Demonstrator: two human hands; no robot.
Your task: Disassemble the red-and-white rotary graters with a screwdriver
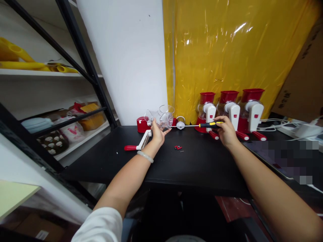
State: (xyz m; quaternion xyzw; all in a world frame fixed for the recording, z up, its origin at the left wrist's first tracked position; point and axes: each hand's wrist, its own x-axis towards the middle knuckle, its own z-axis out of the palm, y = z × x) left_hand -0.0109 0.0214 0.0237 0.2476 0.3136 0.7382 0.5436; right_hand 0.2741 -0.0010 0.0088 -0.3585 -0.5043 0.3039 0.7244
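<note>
My left hand [157, 133] grips a clear plastic housing [165, 118] just above the black table [202, 164], near its far edge. My right hand [226, 131] is closed round the black-and-yellow handle of a screwdriver [202, 125], whose thin shaft points left toward the clear housing. A white crank with a red grip [138, 145] lies on the table right beside my left wrist. A small red part [178, 147] and a tiny screw lie between my hands. A red base piece [142, 124] stands behind the left hand.
Three assembled red-and-white hand-crank grinders [233, 111] stand in a row against yellow plastic sheeting [227, 50]. White cables and a power strip [300, 129] lie at the right. A black metal shelf [63, 117] with packaged goods stands left. A cardboard box [302, 80] leans at far right.
</note>
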